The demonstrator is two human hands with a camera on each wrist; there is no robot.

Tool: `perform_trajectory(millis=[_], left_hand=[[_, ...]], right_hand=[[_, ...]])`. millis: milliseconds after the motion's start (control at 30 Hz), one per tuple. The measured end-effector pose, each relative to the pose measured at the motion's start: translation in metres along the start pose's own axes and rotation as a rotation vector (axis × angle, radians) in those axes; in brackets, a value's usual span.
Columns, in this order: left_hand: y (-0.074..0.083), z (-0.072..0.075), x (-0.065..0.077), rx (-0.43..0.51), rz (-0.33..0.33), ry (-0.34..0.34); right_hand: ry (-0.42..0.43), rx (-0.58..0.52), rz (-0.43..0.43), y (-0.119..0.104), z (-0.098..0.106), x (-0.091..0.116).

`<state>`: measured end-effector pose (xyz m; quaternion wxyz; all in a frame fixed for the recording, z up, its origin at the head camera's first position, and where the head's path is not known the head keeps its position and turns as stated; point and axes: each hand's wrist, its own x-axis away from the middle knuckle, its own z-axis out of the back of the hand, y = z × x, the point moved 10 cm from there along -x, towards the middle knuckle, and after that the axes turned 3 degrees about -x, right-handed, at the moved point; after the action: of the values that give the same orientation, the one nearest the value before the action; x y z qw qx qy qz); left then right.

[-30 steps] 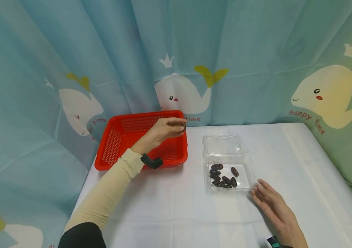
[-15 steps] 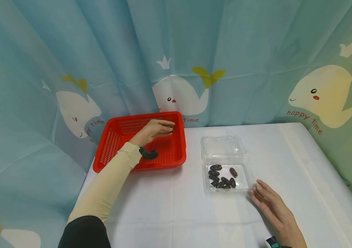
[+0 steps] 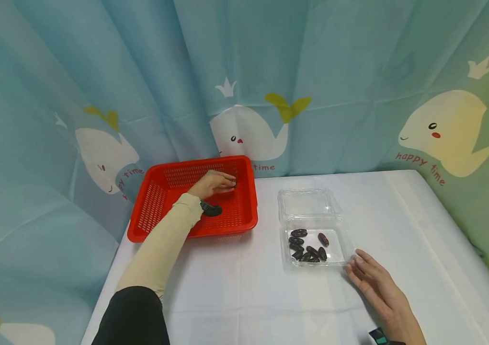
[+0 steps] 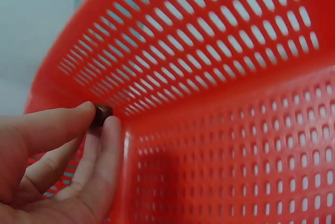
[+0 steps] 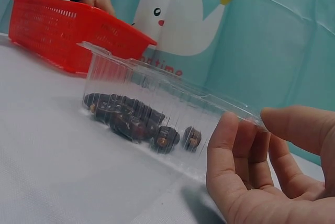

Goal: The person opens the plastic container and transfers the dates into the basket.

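Observation:
Inside the red plastic basket (image 3: 251, 211), my left hand (image 3: 213, 184) is lowered near the right wall. Its thumb and fingers pinch a dark brown date (image 4: 103, 113), mostly covered by the fingertips in the left wrist view. My right hand (image 3: 380, 287) pinches the near right corner of a clear plastic clamshell box (image 3: 342, 239), thumb and fingers on either side of the rim in the right wrist view. Several dates (image 5: 128, 122) lie in the box, mostly along its left and near sides, with a single date (image 3: 323, 239) apart from them. The box's lid (image 3: 306, 202) is folded back.
A white cloth covers the table (image 3: 248, 297), with bare cloth between basket and box and in front of both. Behind stands a blue curtain (image 3: 339, 72) with whale prints, close to the basket's back side.
My left hand has moved left and down, from above the basket's right rim to inside the basket, with the date in its fingers. The right hand keeps its place at the box.

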<state>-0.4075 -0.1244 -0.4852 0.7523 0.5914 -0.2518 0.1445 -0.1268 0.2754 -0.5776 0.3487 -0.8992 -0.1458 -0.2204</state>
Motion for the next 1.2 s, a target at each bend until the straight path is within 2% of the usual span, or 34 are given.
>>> perform_trajectory(millis=[233,400,633,900,1200], left_hand=[[-0.011,-0.001,-0.010,0.014,0.042,0.003],[-0.011,-0.002,-0.015,-0.023,0.020,0.005],[-0.011,-0.001,-0.019,-0.087,0.004,0.029],[-0.018,-0.002,-0.023,-0.133,-0.006,0.037],[-0.019,-0.009,-0.023,-0.135,-0.013,0.024]], right_hand=[[-0.026,0.009,0.036,-0.001,-0.001,0.000],[0.005,0.021,0.057,-0.001,0.001,-0.002],[0.055,0.169,0.086,-0.001,0.001,-0.010],[0.057,0.202,0.111,-0.002,0.001,-0.011],[0.046,0.216,0.144,-0.004,0.000,-0.010]])
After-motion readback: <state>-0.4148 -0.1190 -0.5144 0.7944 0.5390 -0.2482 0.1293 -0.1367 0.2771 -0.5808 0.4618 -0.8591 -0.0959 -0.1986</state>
